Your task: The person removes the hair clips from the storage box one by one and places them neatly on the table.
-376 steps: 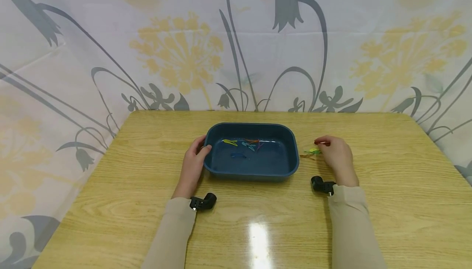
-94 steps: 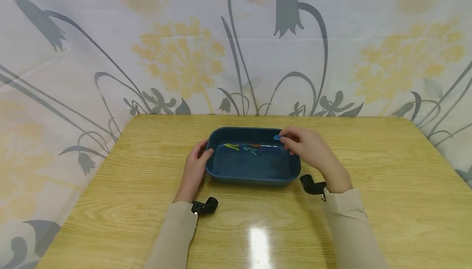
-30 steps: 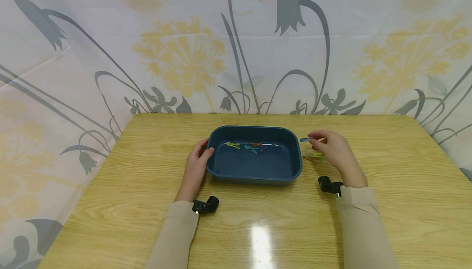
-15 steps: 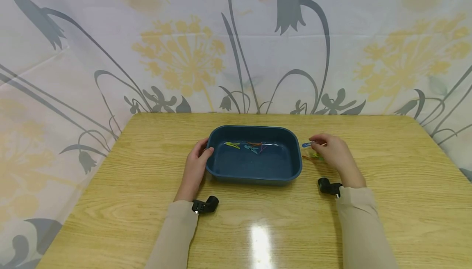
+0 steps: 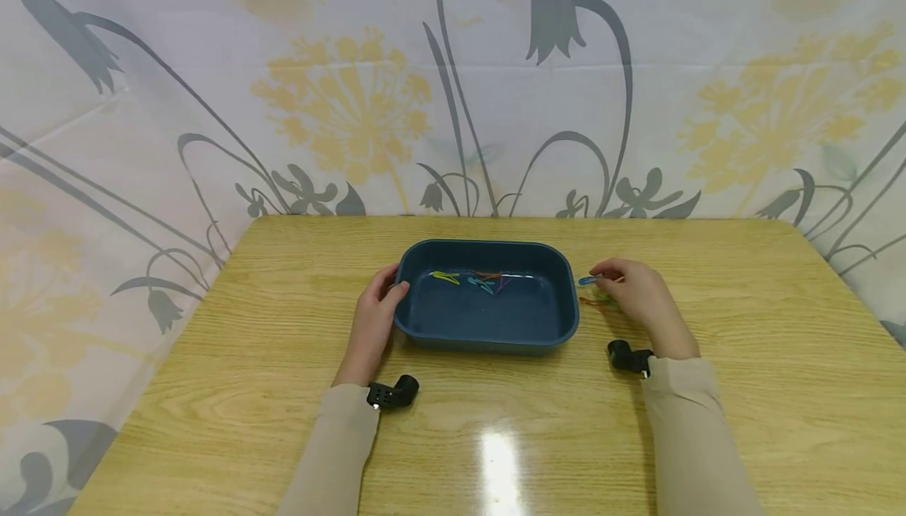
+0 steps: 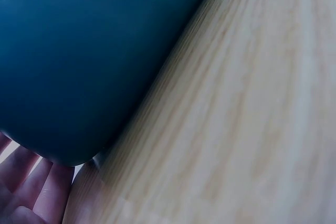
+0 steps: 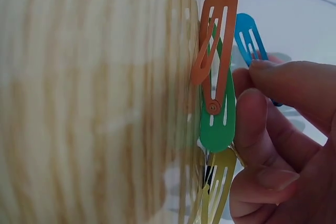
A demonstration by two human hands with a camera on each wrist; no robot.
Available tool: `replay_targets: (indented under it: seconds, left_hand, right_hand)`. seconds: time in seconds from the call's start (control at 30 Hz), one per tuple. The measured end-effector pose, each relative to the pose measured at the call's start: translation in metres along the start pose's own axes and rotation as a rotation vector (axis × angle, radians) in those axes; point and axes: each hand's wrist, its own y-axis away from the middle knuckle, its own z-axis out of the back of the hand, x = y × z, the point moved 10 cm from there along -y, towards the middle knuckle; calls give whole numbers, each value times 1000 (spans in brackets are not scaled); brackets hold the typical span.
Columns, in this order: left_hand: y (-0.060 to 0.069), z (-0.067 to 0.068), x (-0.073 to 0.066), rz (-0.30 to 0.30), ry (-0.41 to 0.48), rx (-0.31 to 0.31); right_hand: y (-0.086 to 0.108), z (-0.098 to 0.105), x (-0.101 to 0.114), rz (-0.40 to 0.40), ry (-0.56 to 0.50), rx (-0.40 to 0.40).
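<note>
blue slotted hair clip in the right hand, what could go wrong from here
The blue slotted hair clip could slip: the right hand holds it only in a pinch. That hand's other fingers are near the orange slotted clip, green slotted clip and yellow slotted clip and might knock them. The left hand grips the dark blue rectangular tray; a tug could shift it.

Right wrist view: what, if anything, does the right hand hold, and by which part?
The right hand pinches a blue, slotted, metal-looking hair clip around its middle, leaving one rounded end exposed.
</note>
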Motion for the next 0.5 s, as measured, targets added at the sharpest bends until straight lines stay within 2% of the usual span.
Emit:
replay_targets:
  seconds: [0.5]
  left_hand:
    - [0,1,1,0,-20,-9]
  right_hand:
    - [0,-2,2,8,50,3]
